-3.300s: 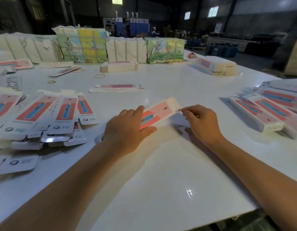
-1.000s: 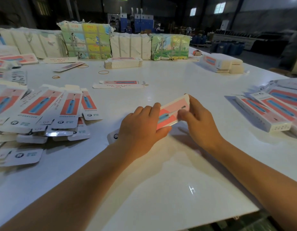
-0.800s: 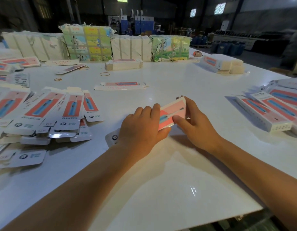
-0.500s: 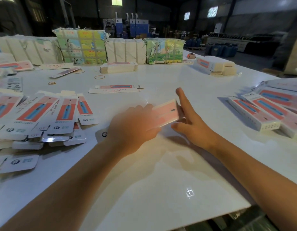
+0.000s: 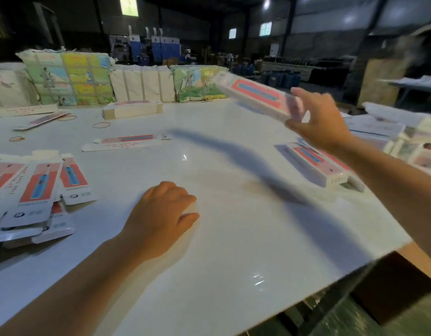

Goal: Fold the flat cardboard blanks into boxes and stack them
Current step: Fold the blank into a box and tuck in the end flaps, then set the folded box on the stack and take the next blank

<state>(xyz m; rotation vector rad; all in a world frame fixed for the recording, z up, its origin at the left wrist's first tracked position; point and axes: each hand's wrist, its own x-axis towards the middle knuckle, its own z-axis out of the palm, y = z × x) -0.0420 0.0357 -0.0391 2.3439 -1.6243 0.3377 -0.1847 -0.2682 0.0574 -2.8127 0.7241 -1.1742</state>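
My right hand [image 5: 321, 122] is up in the upper right of the frame, thumb below and fingers above the near end of a folded box [image 5: 255, 95], which I hold clear of the table; its long pink-and-blue face tilts toward upper centre, blurred. My left hand [image 5: 161, 214] lies palm down on the white table [image 5: 233, 238] at lower centre, fingers loosely curled, holding nothing.

Just under my right wrist, finished boxes [image 5: 316, 163] lie side by side on the table at the right; whether their ends are shut I cannot tell. More lie at the far right edge, too blurred to read. At the left edge a fanned pile of flat blanks [image 5: 42, 190] overlaps itself, printed sides up. One single blank [image 5: 127, 141] lies alone left of centre, further up. Behind it sits a low strapped bundle [image 5: 132, 109], and rubber bands [image 5: 101, 124] lie loose nearby. Along the back of the table stand wrapped packs [image 5: 141, 83], some white, some with coloured pictures.
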